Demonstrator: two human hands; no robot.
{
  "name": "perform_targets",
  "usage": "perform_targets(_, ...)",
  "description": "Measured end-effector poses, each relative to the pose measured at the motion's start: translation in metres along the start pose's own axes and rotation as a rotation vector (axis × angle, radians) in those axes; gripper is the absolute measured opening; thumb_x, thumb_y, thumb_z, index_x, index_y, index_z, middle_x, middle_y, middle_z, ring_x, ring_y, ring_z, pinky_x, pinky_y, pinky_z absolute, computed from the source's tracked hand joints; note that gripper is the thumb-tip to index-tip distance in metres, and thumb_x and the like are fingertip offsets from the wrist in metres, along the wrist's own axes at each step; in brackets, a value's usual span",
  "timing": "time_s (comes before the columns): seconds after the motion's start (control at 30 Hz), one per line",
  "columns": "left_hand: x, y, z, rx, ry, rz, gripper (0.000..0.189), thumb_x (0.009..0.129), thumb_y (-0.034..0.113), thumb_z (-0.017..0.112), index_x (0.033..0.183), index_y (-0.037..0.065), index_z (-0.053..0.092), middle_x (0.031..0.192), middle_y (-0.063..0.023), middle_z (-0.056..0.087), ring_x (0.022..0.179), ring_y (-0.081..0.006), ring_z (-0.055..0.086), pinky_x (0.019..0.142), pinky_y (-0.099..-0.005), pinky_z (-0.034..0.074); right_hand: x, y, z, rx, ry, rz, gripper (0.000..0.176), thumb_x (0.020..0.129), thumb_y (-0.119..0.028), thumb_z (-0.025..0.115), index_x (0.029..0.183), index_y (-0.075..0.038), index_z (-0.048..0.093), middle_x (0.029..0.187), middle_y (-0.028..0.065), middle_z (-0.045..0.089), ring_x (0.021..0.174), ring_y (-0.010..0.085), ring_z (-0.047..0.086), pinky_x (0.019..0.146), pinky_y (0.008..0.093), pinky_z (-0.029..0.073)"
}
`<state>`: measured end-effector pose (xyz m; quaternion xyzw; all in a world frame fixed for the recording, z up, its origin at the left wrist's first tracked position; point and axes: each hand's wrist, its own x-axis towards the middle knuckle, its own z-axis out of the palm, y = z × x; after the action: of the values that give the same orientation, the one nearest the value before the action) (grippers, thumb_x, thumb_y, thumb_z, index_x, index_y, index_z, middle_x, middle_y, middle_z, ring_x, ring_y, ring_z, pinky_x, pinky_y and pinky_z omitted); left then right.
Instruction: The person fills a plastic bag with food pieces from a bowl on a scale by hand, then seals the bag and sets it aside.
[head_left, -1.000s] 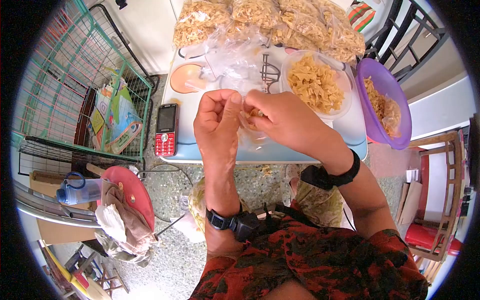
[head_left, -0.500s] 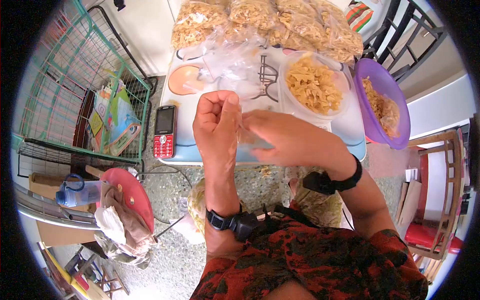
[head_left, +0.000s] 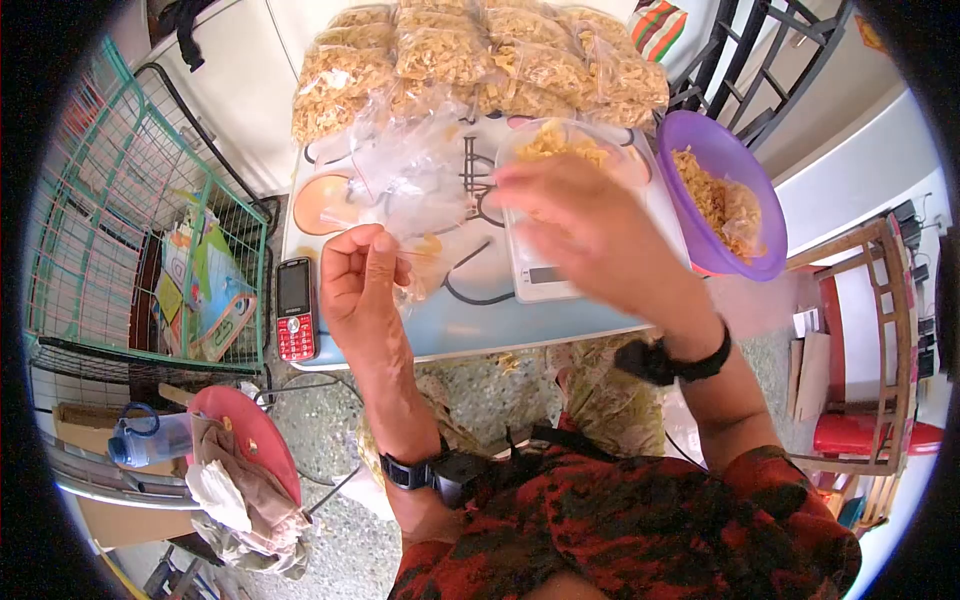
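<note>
Plastic bag [head_left: 424, 268] now hangs from the left hand [head_left: 360, 285] alone, pinched at its rim; the right hand [head_left: 590, 235] has left it and blurs, fingers spread, over the chip tub [head_left: 547, 140]. Clear, crumpled, it sits above the printed table [head_left: 480, 320], near a red phone [head_left: 295, 320]; a green wire rack [head_left: 120, 230] stands left.

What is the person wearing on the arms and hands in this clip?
The left hand and right hand are ungloved. Each wrist carries a black strap with a bulky black module: left strap, right strap. Forearms uncovered; the shirt is red with black patterning.
</note>
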<state>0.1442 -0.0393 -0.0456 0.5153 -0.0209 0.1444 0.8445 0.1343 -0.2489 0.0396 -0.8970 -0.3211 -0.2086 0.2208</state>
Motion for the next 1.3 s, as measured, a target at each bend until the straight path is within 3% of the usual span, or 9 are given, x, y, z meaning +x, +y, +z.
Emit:
perform_targets(0.17,-0.002,0.004,0.001,-0.163,-0.054,-0.004,0.010,0.092,0.008,0.062,0.100,0.005,0.058,0.088,-0.0006,0.059,0.069,-0.0076,0.050,0.059,-0.0203,0.040,-0.008,0.041,-0.049,-0.040,-0.114,0.369,0.030,0.087,-0.015,0.062,0.116,-0.005,0.061,0.115,0.0107,0.062,0.095,0.0215,0.061,0.073,0.0293,0.050)
perform_targets(0.27,-0.003,-0.001,0.003,-0.065,-0.061,-0.043,0.009,0.092,0.007,0.062,0.099,0.006,0.058,0.086,-0.0003,0.059,0.066,-0.0076,0.049,0.057,-0.0205,0.039,-0.006,0.059,-0.044,-0.013,-0.185,0.247,0.033,0.087,-0.016,0.063,0.118,-0.006,0.060,0.115,0.0097,0.061,0.093,0.0199,0.060,0.072,0.0287,0.049)
perform_targets(0.37,-0.004,-0.008,0.009,-0.050,-0.072,-0.079,0.008,0.091,0.007,0.062,0.098,0.006,0.058,0.083,0.0008,0.058,0.062,-0.0067,0.046,0.055,-0.0205,0.036,-0.001,0.072,-0.022,0.029,-0.217,0.122,0.037,0.083,-0.020,0.062,0.115,-0.003,0.060,0.111,0.0150,0.061,0.104,0.0328,0.059,0.089,0.0377,0.048)
perform_targets(0.67,-0.002,-0.013,0.012,-0.040,-0.065,-0.104,0.010,0.090,0.008,0.064,0.097,0.006,0.057,0.080,0.0017,0.056,0.058,-0.0052,0.041,0.051,-0.0202,0.031,0.013,0.086,0.000,-0.158,-0.360,0.193,0.027,0.083,-0.024,0.059,0.101,-0.005,0.064,0.099,0.0150,0.065,0.090,0.0348,0.061,0.078,0.0428,0.049)
perform_targets(0.77,-0.002,-0.012,0.014,-0.049,-0.056,-0.106,0.009,0.090,0.008,0.064,0.097,0.007,0.057,0.080,0.0018,0.056,0.057,-0.0048,0.041,0.050,-0.0200,0.031,0.006,0.088,-0.008,-0.023,-0.188,0.192,0.025,0.083,-0.023,0.060,0.099,-0.005,0.065,0.089,0.0150,0.065,0.085,0.0312,0.063,0.074,0.0399,0.049)
perform_targets(0.87,-0.002,-0.012,0.013,-0.044,-0.048,-0.112,0.009,0.090,0.008,0.064,0.096,0.007,0.057,0.080,0.0019,0.056,0.057,-0.0046,0.041,0.050,-0.0200,0.031,0.001,0.085,-0.029,0.216,-0.032,0.370,0.020,0.089,-0.018,0.064,0.103,-0.004,0.063,0.078,0.0006,0.061,0.066,0.0096,0.057,0.061,0.0235,0.045)
perform_targets(0.97,-0.002,-0.013,0.012,-0.048,-0.048,-0.106,0.009,0.090,0.008,0.064,0.096,0.007,0.057,0.079,0.0019,0.056,0.057,-0.0046,0.041,0.050,-0.0200,0.030,0.001,0.074,-0.053,0.398,0.072,0.544,0.023,0.088,-0.023,0.063,0.102,-0.004,0.065,0.069,0.0047,0.056,0.062,0.0086,0.055,0.056,0.0245,0.045)
perform_targets(1.17,-0.004,-0.012,0.012,-0.057,-0.063,-0.119,0.012,0.091,0.008,0.063,0.100,0.003,0.057,0.077,0.0011,0.055,0.061,-0.0058,0.044,0.054,-0.0203,0.035,-0.007,0.074,-0.072,0.129,0.004,0.652,0.026,0.087,-0.024,0.063,0.104,-0.005,0.062,0.069,0.0051,0.056,0.061,0.0094,0.055,0.056,0.0259,0.044)
perform_targets(1.3,-0.004,-0.012,0.014,-0.059,-0.061,-0.121,0.011,0.091,0.007,0.064,0.099,0.005,0.057,0.078,0.0016,0.055,0.059,-0.0052,0.043,0.053,-0.0201,0.034,-0.018,0.094,-0.051,0.070,-0.131,0.467,0.028,0.087,-0.025,0.063,0.106,-0.004,0.061,0.074,0.0060,0.059,0.066,0.0132,0.055,0.060,0.0285,0.044)
